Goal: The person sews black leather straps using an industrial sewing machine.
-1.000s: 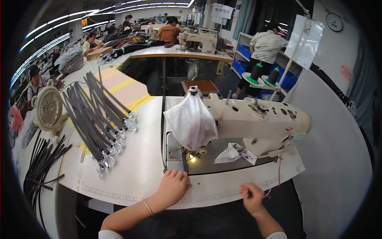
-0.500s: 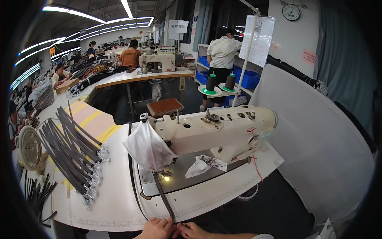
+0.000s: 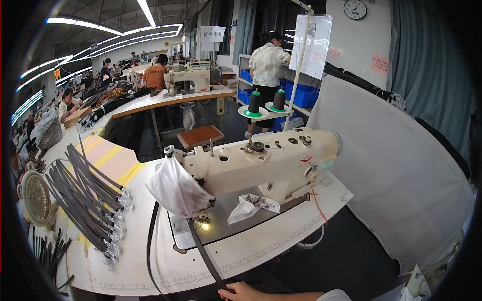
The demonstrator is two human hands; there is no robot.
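Observation:
My right hand (image 3: pixel 240 292) is at the bottom edge, fingers closed on a dark flat strap (image 3: pixel 206 256), which runs up to the lit needle area (image 3: pixel 203 220) of a cream sewing machine (image 3: pixel 261 170). My left hand is out of view. A white cloth (image 3: pixel 175 190) hangs over the machine's head, hiding part of it. A second dark strap (image 3: pixel 151 241) lies along its left, and a crumpled, stained white cloth (image 3: pixel 251 209) rests on the bed.
Straps with clear-wrapped ends (image 3: pixel 85 200), loose strips (image 3: pixel 47 258) and a small fan (image 3: pixel 34 198) are left. A thread stand (image 3: pixel 266 113) is behind the machine, a white fabric screen (image 3: pixel 386 175) right. Co-workers work farther back, one standing at shelves (image 3: pixel 266 65).
My hands moved down toward the lower edge, meeting on the strap; my left hand has since left view. The whole view has shifted, so the machine appears farther left and lower than a second ago.

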